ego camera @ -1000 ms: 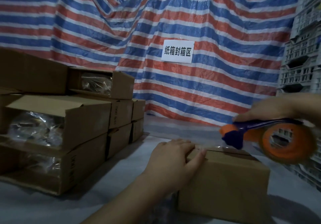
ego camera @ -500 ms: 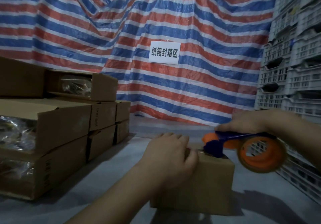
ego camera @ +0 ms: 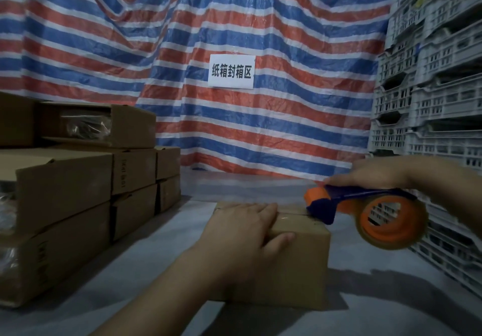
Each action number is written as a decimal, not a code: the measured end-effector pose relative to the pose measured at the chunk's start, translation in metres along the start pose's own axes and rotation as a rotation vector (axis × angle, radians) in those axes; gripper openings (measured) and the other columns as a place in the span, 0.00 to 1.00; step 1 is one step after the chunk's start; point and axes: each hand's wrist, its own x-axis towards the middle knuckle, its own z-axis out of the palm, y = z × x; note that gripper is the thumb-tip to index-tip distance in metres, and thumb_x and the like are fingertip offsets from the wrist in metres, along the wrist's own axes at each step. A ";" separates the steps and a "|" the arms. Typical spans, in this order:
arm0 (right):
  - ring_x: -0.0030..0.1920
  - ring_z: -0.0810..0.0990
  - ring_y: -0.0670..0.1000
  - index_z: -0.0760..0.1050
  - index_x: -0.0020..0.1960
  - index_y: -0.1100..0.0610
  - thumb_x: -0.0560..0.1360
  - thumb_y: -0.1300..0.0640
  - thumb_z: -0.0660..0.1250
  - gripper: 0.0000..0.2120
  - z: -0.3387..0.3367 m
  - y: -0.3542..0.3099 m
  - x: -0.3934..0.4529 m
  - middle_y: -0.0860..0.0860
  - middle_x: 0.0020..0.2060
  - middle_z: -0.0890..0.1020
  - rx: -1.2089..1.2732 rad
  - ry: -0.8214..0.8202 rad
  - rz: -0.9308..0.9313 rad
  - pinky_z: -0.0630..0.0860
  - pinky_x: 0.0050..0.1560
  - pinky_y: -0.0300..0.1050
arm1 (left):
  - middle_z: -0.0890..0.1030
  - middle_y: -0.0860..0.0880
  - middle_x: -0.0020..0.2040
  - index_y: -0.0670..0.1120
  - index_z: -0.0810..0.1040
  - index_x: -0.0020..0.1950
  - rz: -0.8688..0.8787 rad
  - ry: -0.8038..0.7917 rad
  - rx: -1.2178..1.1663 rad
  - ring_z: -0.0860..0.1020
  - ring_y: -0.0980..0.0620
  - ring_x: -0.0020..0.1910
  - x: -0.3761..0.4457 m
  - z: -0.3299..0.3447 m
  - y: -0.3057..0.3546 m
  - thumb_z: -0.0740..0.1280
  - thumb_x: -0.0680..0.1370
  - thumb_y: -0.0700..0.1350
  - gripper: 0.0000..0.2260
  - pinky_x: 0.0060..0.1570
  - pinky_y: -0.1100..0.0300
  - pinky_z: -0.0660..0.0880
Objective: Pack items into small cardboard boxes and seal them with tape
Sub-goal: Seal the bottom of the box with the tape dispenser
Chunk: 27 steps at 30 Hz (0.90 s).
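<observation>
Grip-wise, our left hand (ego camera: 242, 234) is laid flat over the top of the small cardboard box (ego camera: 294, 265), fingers straight across the lid and the thumb hooked down over the near top edge, so it's pressing rather than grabbing. Our right hand (ego camera: 375, 172) has a closed grip round the blue handle of the tape dispenser (ego camera: 365, 211), fingers wrapped along the top of it. The dispenser's blue nose is touching the box's top at its right end, right on the centre seam, and we can see a shiny strip of tape (ego camera: 289, 214) running along that seam between our left fingertips and the nose. The orange roll hangs off past the box's right side, in the air.

That box sits on the grey bench (ego camera: 161, 255), about in the middle. Left of the box there's a stack of cardboard boxes (ego camera: 78, 192), a couple of them open with plastic-wrapped stuff showing inside. Behind the box hangs a red, white and blue striped tarp (ego camera: 260, 35) with a white paper sign (ego camera: 231, 71) on it, and to the right of the box stand piled grey plastic crates (ego camera: 430, 75).
</observation>
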 end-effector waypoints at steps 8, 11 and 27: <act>0.24 0.74 0.43 0.77 0.37 0.52 0.79 0.31 0.56 0.28 0.028 0.014 -0.001 0.46 0.22 0.76 0.182 -0.037 -0.021 0.72 0.44 0.44 | 0.79 0.54 0.56 0.56 0.73 0.61 -0.080 -0.149 0.014 0.76 0.54 0.52 0.015 -0.017 0.015 0.50 0.74 0.75 0.29 0.53 0.56 0.73; 0.25 0.76 0.42 0.76 0.35 0.51 0.79 0.32 0.56 0.27 0.030 0.016 -0.001 0.45 0.24 0.78 0.240 -0.035 -0.055 0.72 0.45 0.44 | 0.71 0.50 0.71 0.54 0.65 0.74 -0.013 -0.174 -0.008 0.71 0.50 0.67 0.023 -0.012 0.036 0.52 0.75 0.73 0.35 0.63 0.52 0.67; 0.41 0.78 0.49 0.73 0.44 0.49 0.77 0.28 0.53 0.26 0.017 0.013 -0.011 0.50 0.41 0.79 -0.399 0.101 -0.098 0.72 0.43 0.47 | 0.74 0.57 0.66 0.64 0.63 0.72 0.077 -0.050 -0.087 0.73 0.57 0.60 0.020 0.003 0.034 0.52 0.79 0.67 0.22 0.53 0.60 0.64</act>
